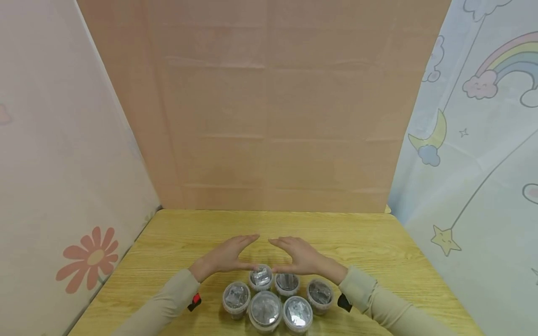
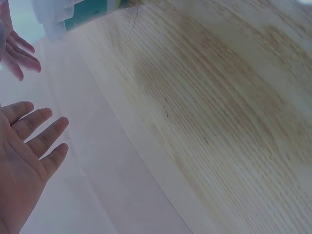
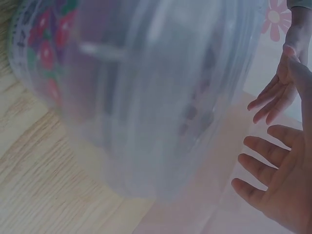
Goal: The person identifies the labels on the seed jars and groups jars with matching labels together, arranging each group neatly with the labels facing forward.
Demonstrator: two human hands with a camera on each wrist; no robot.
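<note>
Several clear plastic tubs with round lids are grouped at the table's near side, with dark contents showing through. The biggest tub (image 1: 265, 309) is at the front middle, and another tub (image 1: 297, 313) is right beside it. My left hand (image 1: 229, 253) is held over the far side of the group, its thumb overlapping the back-left tub (image 1: 261, 276) in the head view. Facing it, my right hand (image 1: 303, 255) has its thumb near the back-right tub (image 1: 287, 283). Both palms turn inward with a gap between the fingertips, and neither hand holds anything. A tub with a red floral side (image 3: 46, 53) looms close in the right wrist view.
Outer tubs stand at the left (image 1: 236, 298) and right (image 1: 320, 295) of the group. Beneath them is a wood-grain table (image 1: 185, 228). A brown sheet (image 1: 269, 116) rises at its back edge, with patterned white cloths (image 1: 462, 196) along both sides.
</note>
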